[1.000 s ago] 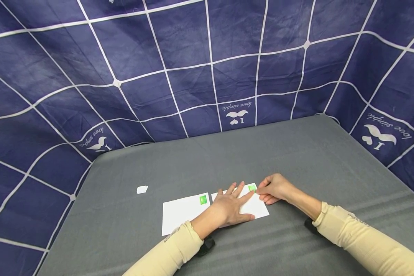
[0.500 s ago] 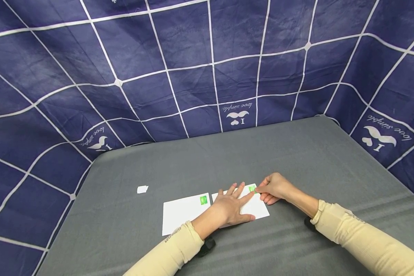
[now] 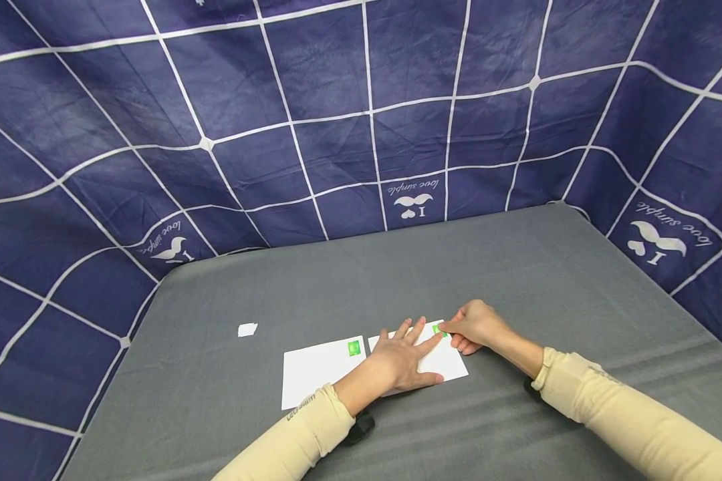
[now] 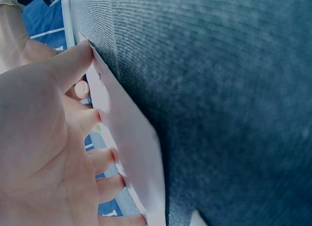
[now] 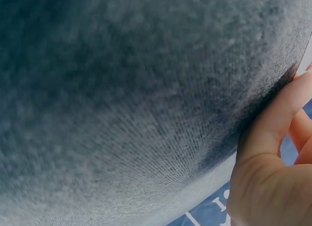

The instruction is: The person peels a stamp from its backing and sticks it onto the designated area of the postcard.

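My left hand (image 3: pixel 400 364) lies with spread fingers on the right-hand white envelope (image 3: pixel 454 366), holding it against the grey cloth. A green stamp (image 3: pixel 436 329) sits at that envelope's upper right corner, beside my left index finger. With thumb and curled fingers together, my right hand (image 3: pixel 476 326) holds the stamp at its right edge; the thumb covers part of it. In the left wrist view the envelope (image 4: pixel 134 138) appears edge-on under the left fingertips. The right wrist view shows my right thumb (image 5: pixel 273 119) low over the cloth; its tip is at the frame's edge.
A second white envelope (image 3: pixel 315 374) with its own green stamp (image 3: pixel 353 348) lies just left, partly beneath the left forearm. Farther left is a small white scrap of paper (image 3: pixel 247 329). Grey cloth (image 3: pixel 337 287) covers the table, with blue gridded curtains (image 3: pixel 325 73) behind and at both sides.
My right hand has shifted slightly left, so its thumb now lies farther over the stamp. The left hand and both envelopes have stayed in place.
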### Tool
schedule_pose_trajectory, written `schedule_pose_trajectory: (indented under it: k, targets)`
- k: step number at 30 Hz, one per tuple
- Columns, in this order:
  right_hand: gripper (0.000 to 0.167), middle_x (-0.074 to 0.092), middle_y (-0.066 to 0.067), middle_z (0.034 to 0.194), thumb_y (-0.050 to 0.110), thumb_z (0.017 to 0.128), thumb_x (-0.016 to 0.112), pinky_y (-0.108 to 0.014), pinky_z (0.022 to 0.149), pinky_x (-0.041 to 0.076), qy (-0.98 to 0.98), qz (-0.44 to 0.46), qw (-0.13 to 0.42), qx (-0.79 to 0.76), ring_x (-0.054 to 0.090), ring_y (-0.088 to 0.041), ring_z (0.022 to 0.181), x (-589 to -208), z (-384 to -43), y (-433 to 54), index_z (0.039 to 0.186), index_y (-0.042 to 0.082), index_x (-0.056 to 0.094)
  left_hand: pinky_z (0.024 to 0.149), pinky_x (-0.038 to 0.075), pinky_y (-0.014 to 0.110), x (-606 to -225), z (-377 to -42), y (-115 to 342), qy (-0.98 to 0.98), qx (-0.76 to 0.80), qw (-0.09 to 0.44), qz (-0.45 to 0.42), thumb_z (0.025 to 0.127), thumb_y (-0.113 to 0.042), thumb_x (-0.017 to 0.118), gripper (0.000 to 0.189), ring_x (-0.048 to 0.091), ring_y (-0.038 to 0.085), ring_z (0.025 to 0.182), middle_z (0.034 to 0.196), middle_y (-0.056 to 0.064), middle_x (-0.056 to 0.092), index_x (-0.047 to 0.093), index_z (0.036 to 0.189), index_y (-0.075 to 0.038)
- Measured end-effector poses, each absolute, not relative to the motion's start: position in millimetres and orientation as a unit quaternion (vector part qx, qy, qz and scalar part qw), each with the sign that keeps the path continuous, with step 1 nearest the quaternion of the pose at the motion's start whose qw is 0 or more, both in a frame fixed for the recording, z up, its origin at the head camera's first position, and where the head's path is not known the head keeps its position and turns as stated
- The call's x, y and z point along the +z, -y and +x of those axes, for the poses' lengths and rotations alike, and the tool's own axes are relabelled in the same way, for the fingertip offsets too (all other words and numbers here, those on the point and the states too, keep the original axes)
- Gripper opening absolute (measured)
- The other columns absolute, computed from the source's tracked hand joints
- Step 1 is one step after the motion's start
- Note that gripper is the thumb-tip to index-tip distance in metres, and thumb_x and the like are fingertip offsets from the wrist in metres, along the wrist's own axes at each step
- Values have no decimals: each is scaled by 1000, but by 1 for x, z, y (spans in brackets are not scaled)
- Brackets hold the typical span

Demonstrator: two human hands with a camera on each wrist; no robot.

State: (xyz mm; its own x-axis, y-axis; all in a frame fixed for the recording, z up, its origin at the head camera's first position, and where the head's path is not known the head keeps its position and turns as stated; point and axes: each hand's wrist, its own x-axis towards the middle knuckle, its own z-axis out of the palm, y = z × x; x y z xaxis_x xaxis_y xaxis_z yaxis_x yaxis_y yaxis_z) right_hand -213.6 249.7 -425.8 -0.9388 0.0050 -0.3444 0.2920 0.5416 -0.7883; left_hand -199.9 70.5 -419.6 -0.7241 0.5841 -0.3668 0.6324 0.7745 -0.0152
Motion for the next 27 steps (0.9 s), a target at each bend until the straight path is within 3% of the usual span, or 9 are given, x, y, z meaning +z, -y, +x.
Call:
schedule_pose_trajectory:
  k: [13,27]
  targets:
    - [25,62,-6,55,19,88,69,-25,43,51,-878,87,146,-447,58,-10,42,-429,-217,-250,75,-1,64,108,25,49,-419,-201,-70,-925,-68,177,329,89,-70,39,74,12,17,143,159,-4,10,15,152,-41]
    - [37,62,-6,52,22,89,69,-26,41,50,-876,77,135,-456,57,-9,39,-432,-218,-254,60,2,58,107,26,49,-421,-201,-71,-925,-64,172,333,89,-69,41,73,14,17,143,159,-3,11,18,152,-40]
